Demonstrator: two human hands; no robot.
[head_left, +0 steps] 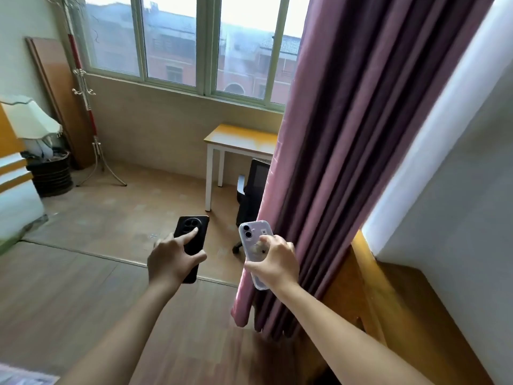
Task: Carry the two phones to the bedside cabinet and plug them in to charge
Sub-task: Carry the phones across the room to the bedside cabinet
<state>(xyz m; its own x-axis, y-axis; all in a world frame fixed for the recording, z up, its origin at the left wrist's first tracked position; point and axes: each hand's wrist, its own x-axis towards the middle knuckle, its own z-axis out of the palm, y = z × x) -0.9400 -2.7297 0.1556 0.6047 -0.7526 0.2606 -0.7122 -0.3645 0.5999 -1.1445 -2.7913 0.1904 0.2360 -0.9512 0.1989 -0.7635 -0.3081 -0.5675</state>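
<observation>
The person stands with both arms stretched forward, a phone in each hand, held out in the lower middle of the frame above the wooden floor. The left hand (pixel 173 259) is closed around the black phone (pixel 191 245), fingers wrapped over its lower half and the forefinger laid up along the back toward the round camera cluster. The right hand (pixel 273 259) grips the clear-cased phone (pixel 254 240) the same way, thumb and fingers clamped about its middle, camera end up. Both phones show their backs, and their long axes run away from the body, leaning a little toward each other's outer sides; they are near one another but apart.

What matters for the next move is where the bedside cabinet lies. At the left edge of the frame, well apart from the hands, there is a white and yellow-banded piece of furniture (pixel 14 173) with a lamp (pixel 30 120) above it; I judge this is likely the cabinet, though only a sliver shows and no charger or cable can be seen. If so, it lies to the left and further up the frame, so the left hand and the black phone are the nearer. The curtain (pixel 347 134) hangs just beside the right hand, and the table (pixel 238 137) and chair (pixel 254 187) stand ahead under the window (pixel 194 40).
</observation>
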